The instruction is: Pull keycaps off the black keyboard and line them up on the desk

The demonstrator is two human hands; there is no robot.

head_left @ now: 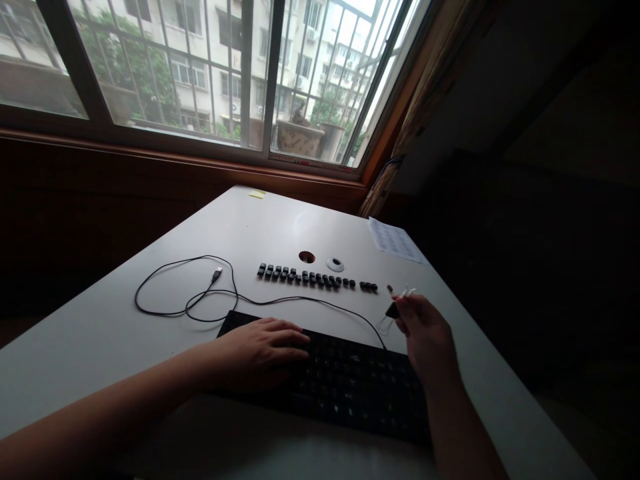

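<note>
A black keyboard (360,387) lies at the near side of the white table, many of its keys hard to make out in the dark. My left hand (265,347) rests flat on its left part with fingers stretched out, holding nothing. Above the keyboard's right end, my right hand (427,330) pinches a keycap puller (392,311), a small dark piece with thin wire loops below and whitish prongs above. Whether a key is caught in the wires cannot be seen. Beyond the keyboard, black keycaps (310,278) stand in rows.
A black cable (187,313) loops over the table's left, ending in a USB plug (217,274). Behind the keycaps are a cable hole (307,257) and its round white cover (335,265). A printed sheet (395,239) lies far right, a yellow note (257,194) at the back.
</note>
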